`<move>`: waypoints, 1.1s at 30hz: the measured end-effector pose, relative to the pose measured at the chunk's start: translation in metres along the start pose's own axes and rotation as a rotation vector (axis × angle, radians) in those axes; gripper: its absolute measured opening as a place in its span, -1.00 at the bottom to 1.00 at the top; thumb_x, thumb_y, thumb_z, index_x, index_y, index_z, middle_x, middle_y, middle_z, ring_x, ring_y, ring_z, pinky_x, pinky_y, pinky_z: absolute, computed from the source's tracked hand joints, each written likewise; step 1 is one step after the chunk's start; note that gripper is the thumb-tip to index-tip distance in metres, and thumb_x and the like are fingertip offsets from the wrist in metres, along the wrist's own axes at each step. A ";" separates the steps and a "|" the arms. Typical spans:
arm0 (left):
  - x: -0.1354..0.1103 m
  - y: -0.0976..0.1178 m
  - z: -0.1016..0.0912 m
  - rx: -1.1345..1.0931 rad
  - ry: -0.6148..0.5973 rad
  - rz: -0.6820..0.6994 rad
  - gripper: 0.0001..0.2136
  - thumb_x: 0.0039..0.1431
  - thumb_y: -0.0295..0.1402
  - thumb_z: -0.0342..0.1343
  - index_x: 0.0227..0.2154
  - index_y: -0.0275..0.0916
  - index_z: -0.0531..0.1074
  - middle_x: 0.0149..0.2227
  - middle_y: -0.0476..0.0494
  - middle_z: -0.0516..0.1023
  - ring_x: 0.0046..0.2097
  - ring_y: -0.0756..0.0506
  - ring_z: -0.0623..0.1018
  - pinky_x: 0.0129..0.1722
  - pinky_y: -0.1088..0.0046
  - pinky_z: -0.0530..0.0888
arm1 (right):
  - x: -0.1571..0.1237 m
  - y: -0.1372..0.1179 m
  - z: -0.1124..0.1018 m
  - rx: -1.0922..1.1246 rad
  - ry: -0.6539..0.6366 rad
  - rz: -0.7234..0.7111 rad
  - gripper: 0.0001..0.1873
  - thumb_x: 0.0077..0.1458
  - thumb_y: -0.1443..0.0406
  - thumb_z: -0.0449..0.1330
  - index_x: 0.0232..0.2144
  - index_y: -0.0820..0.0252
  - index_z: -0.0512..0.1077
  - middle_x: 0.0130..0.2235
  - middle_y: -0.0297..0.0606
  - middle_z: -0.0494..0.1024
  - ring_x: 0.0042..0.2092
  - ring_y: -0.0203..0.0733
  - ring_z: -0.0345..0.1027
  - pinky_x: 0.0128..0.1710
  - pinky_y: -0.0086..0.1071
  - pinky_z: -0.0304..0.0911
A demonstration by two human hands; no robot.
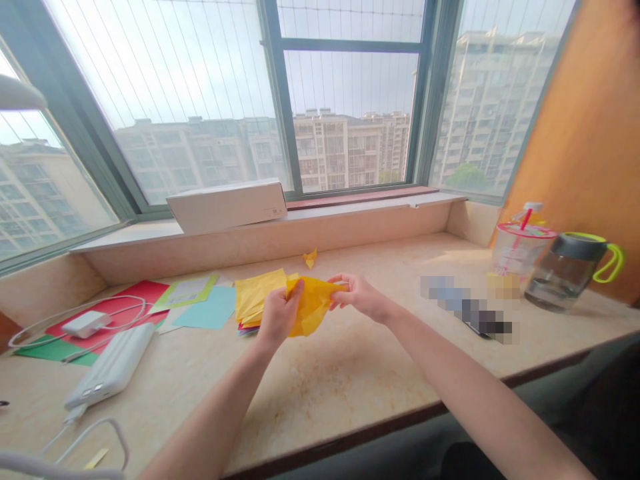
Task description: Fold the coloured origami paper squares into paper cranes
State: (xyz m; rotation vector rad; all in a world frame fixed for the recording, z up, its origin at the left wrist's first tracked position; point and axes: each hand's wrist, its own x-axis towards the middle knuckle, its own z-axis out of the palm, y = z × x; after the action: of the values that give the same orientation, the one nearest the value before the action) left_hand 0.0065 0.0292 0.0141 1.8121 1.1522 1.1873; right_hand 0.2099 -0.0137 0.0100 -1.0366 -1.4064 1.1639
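Note:
Both my hands hold one yellow sheet of paper just above the marble counter. My left hand pinches its left edge, fingers closed. My right hand grips its upper right edge, fingers closed too. The sheet is partly folded and creased. Right behind it lies a stack of coloured paper with a yellow sheet on top. A small folded yellow scrap sits farther back on the counter.
Red, green and light blue sheets lie at the left with a white charger, cables and a white power bank. A white box rests on the sill. A pink-lidded cup and a jug stand at the right.

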 end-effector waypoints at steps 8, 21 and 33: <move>0.000 -0.005 0.001 0.112 0.090 0.162 -0.58 0.17 -0.03 0.01 -0.63 -0.24 0.28 -0.63 0.03 0.29 -0.57 0.02 0.27 -0.60 0.53 0.16 | 0.004 0.006 0.001 0.045 0.152 -0.131 -0.45 -0.11 0.34 0.32 -0.01 0.18 0.35 -0.25 -0.27 0.61 -0.22 -0.20 0.52 -0.18 -0.33 0.38; 0.002 -0.007 -0.003 0.106 0.140 0.173 -0.58 0.17 -0.01 0.03 -0.62 -0.23 0.29 -0.64 0.01 0.29 -0.56 0.00 0.28 -0.58 0.49 0.16 | 0.000 0.007 -0.003 0.105 0.036 -0.005 -0.29 -0.09 0.28 0.37 0.13 0.23 0.28 -0.16 -0.13 0.64 -0.19 -0.11 0.54 -0.13 -0.24 0.40; 0.005 -0.013 -0.005 -0.204 0.127 0.042 -0.62 0.12 0.00 0.09 -0.52 -0.25 0.35 -0.59 0.00 0.39 -0.54 -0.01 0.39 -0.59 0.53 0.30 | -0.003 0.007 0.018 0.008 -0.052 -0.026 -0.58 -0.02 0.12 0.31 -0.14 0.24 0.52 -0.19 -0.14 0.65 -0.19 -0.10 0.52 -0.22 -0.31 0.36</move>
State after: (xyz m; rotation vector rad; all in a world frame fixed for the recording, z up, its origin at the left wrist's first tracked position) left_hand -0.0009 0.0394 0.0059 1.6341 1.0251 1.4078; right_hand 0.1926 -0.0179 0.0020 -0.9860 -1.4507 1.1837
